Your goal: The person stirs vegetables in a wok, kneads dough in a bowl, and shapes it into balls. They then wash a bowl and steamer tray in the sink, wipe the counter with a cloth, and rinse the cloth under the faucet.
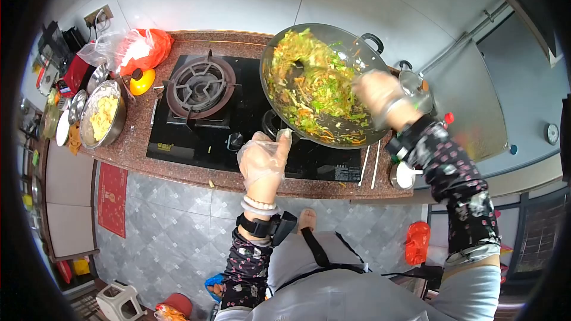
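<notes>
A large dark wok [351, 138] sits over the right side of the black glass stove [208, 163]. Inside it lie shredded green and orange vegetables [324, 92]. My left hand [262, 157], in a clear plastic glove, is closed at the wok's near handle [269, 123], at the front left of the rim. My right hand [377, 94] is over the right part of the wok and blurred by motion; its fingers and anything in them cannot be made out.
An unused burner [199, 88] is on the left. Further left are a metal bowl of yellow food [104, 116], a yellow lid [142, 82] and a red bag [146, 50]. A lidded pot [416, 90] and a white-filled container [403, 176] stand at the right.
</notes>
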Motion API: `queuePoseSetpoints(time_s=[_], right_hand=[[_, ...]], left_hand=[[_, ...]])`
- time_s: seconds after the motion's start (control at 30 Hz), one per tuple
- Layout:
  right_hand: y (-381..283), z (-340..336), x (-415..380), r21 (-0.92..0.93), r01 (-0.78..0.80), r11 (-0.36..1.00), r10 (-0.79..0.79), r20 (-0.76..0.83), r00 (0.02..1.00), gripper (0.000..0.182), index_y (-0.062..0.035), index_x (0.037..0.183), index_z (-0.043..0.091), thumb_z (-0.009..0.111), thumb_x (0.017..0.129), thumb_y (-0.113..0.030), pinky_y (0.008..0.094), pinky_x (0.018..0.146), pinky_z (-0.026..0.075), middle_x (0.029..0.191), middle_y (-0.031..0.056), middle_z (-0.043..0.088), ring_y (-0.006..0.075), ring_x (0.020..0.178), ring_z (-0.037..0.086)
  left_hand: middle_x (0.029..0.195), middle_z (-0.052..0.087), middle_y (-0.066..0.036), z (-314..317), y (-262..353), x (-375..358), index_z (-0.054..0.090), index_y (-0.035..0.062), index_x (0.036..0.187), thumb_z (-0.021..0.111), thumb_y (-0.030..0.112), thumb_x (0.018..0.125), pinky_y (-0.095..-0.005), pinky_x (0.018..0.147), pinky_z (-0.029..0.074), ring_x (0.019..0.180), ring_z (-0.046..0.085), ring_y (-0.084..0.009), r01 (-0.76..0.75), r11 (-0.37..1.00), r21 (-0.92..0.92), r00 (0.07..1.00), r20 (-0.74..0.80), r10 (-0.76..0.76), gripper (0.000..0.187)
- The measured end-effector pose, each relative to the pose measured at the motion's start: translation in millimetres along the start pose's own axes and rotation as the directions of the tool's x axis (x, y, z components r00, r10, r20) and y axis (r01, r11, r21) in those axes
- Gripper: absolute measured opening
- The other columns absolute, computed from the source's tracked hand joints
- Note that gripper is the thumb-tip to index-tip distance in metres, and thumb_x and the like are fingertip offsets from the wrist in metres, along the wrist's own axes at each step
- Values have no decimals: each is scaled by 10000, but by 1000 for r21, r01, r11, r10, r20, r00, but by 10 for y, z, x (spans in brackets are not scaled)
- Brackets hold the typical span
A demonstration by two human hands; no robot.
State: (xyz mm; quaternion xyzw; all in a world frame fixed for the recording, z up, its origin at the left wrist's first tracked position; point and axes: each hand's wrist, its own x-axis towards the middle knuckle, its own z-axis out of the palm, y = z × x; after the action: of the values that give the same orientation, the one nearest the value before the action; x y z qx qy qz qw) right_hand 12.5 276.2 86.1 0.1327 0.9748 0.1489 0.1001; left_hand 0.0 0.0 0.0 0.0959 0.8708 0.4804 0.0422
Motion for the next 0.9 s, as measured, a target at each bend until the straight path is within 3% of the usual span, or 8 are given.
queuePoseSetpoints(time_s=[0.1,0.2,0.3,0.43,0.57,0.63,0.8,0.9], right_hand=[[615,-509,-294,297,44,954,-60,46,997,325,-107,1136,683,638,852,-258,381,830,518,1018,140,701,264,904,678],[568,-1196,-721,295,9,955,-118,352,928,260,-74,1007,723,637,826,-241,368,812,528,913,120,717,275,873,684],[181,-1248,-859,20,108,994,-99,581,808,270,-78,1023,722,588,808,-172,368,758,527,900,148,701,262,830,683],[86,-32,-486,-25,24,999,-16,284,959,226,55,842,696,654,762,-153,387,792,551,880,212,692,350,901,680],[131,149,-302,-23,-127,992,124,-99,987,166,-16,911,704,591,828,-106,392,758,551,921,153,699,295,895,687],[138,-103,-447,-259,-41,965,12,-113,994,188,-59,973,676,596,808,-103,403,716,544,854,125,673,285,831,680],[216,-775,-926,-340,37,940,-86,-130,988,91,-65,790,704,623,749,-62,359,696,547,851,146,691,258,818,691],[498,-1088,-994,-422,114,899,8,277,961,164,-101,883,724,596,781,-100,391,693,551,815,135,679,295,793,679]], left_hand=[[611,616,-178,124,25,-30,594,-2,667,713,446,791,-418,583,479,580,617,-353,-19,998,-58,999,-27,17,479],[608,612,-197,207,-99,9,586,-8,652,737,398,775,-417,574,479,593,624,-369,-23,988,-150,998,-66,13,450],[596,590,-121,260,-119,-21,577,-30,691,770,322,788,-366,547,433,529,465,-188,-4,988,-157,997,-76,-8,414],[557,551,-101,217,-145,16,543,-21,653,769,326,792,-358,528,415,534,444,-152,-82,991,-102,993,-88,73,437],[563,553,-102,196,-164,20,538,-3,637,752,380,789,-365,526,420,539,483,-205,-81,988,-135,994,-81,71,465],[593,608,-184,188,-216,75,569,-6,649,750,392,758,-407,562,469,555,602,-347,-72,991,-113,995,-77,63,450],[538,542,-127,44,-319,262,562,-13,644,746,400,786,-369,511,413,488,452,-191,-105,970,-218,994,-13,105,474],[555,406,34,-183,-199,352,499,20,628,735,347,836,-278,482,291,562,315,-74,-60,986,-155,994,84,74,453]])
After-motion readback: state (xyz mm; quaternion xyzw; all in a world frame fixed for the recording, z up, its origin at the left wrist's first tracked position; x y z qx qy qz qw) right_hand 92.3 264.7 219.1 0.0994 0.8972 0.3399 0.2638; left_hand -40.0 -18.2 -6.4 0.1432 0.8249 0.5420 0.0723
